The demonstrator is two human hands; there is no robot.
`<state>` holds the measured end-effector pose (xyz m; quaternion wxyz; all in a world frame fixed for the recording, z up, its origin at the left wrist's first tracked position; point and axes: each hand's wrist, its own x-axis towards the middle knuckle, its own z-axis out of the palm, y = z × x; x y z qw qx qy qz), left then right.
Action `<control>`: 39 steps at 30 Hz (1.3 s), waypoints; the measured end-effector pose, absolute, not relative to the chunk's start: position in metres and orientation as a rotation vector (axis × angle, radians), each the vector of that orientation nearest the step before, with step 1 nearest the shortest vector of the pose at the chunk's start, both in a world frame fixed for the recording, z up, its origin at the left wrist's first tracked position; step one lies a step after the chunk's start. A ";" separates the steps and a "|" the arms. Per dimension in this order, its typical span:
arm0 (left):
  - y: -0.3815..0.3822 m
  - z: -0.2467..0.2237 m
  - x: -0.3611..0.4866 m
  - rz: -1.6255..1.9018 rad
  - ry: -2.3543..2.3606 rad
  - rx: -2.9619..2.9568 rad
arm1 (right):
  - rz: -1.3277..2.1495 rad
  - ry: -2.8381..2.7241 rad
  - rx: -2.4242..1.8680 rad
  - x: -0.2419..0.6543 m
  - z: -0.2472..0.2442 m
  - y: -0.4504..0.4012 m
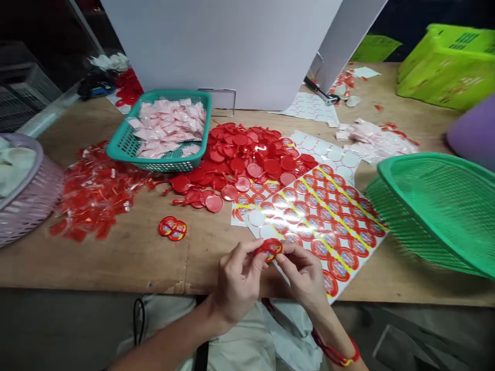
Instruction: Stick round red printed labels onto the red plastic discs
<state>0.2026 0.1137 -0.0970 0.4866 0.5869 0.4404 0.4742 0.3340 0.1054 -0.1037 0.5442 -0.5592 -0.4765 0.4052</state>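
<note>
closely raised, left hand (236, 288), right hand (302, 273), pinching a red sticker (270, 249)

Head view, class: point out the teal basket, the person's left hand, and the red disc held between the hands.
teal basket (154, 166), head view, on its front rim
left hand (235, 283), head view, on the back of the hand
red disc (269, 249), head view, on its face

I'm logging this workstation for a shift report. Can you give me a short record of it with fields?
Left hand: pinches a red round printed disc
Right hand: pinches the same disc, over a sheet of round printed stickers
Beside hands: two printed red discs
Loose pile: plain red plastic discs
Container: teal plastic basket of pink sachets
Surface: wooden table
</note>
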 end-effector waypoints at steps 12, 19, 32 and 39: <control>0.136 -0.058 0.138 0.633 1.175 1.406 | 0.964 -1.733 -1.233 0.301 -0.068 0.106; 0.132 -0.056 0.134 0.603 1.303 1.680 | 0.890 -1.801 -1.232 0.293 -0.070 0.106; 0.135 -0.056 0.126 0.573 1.242 1.508 | 1.148 -1.677 -1.220 0.289 -0.069 0.110; 0.136 -0.051 0.125 0.573 1.252 1.679 | 1.107 -1.773 -1.258 0.289 -0.058 0.114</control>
